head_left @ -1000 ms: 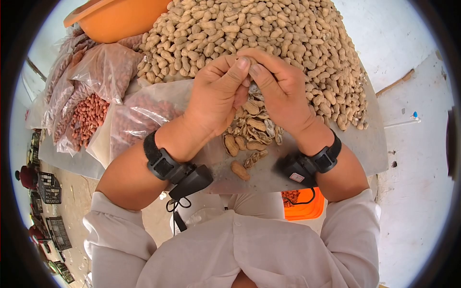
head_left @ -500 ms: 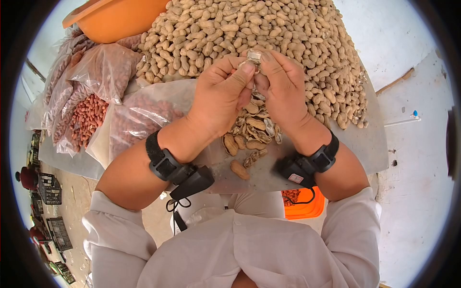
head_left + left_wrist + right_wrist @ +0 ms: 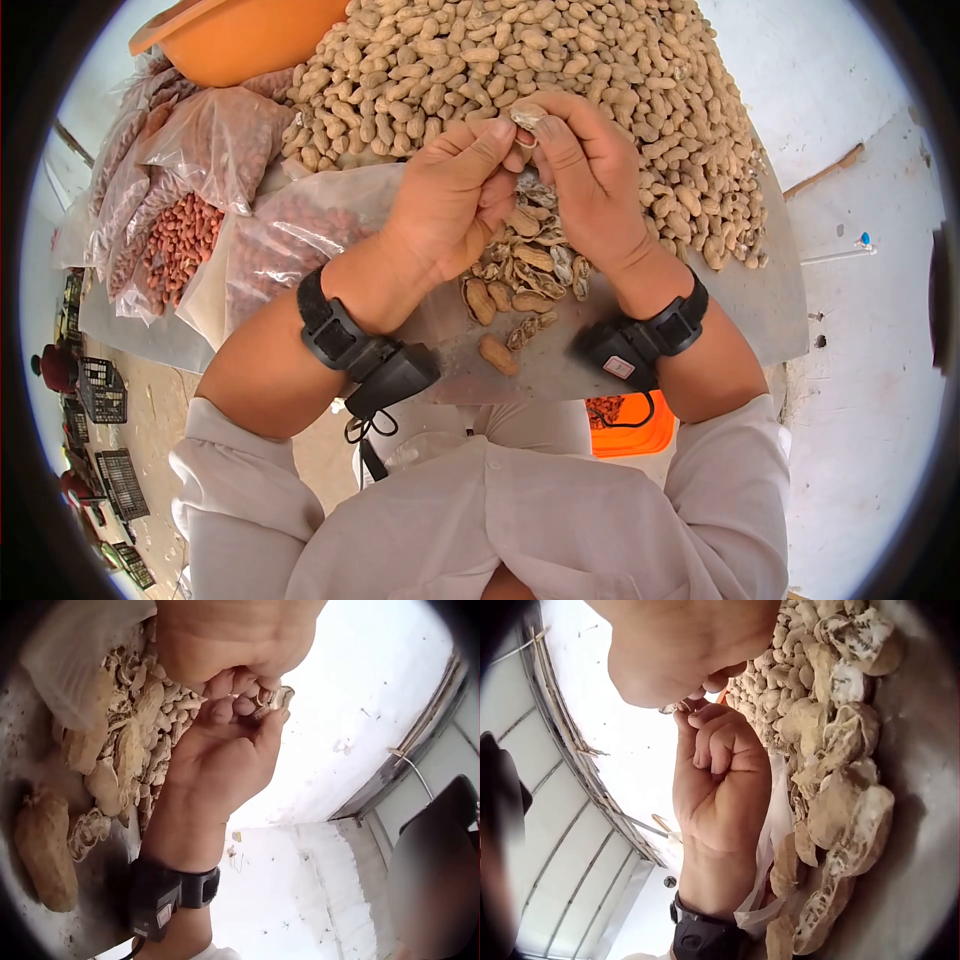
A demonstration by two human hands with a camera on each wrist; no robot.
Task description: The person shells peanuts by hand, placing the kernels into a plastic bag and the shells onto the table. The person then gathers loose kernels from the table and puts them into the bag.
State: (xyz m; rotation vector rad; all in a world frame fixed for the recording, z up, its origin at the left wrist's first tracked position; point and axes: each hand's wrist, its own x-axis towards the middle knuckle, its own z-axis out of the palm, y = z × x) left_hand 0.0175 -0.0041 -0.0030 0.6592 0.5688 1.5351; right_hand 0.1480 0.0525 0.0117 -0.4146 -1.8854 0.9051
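Note:
A split peanut shell [image 3: 526, 116] is between the fingertips of both hands, in front of the large peanut heap. My right hand [image 3: 592, 185] pinches it between thumb and forefinger. On the other side my left hand [image 3: 445, 195] grips its edge with thumb and forefinger, the other fingers curled in. In the left wrist view the cracked shell [image 3: 278, 700] shows at the right hand's fingertips; whatever lies inside it is hidden. Below the hands, broken peanut shells [image 3: 535, 265] are scattered on the grey tabletop [image 3: 440, 365].
Whole peanuts [image 3: 560, 50] form a big heap at the back. Clear plastic bags [image 3: 215, 140] of red kernels [image 3: 183, 240] lie on the left, below an orange basin [image 3: 250, 45]. An orange tub [image 3: 640, 432] with red kernels stands under the table's front edge. A white wall [image 3: 870, 270] rises on the right.
The fingertips were pressed together over the peanut at first; then its pale shell came into view between them. Now the shell is turned, and the arms have barely moved.

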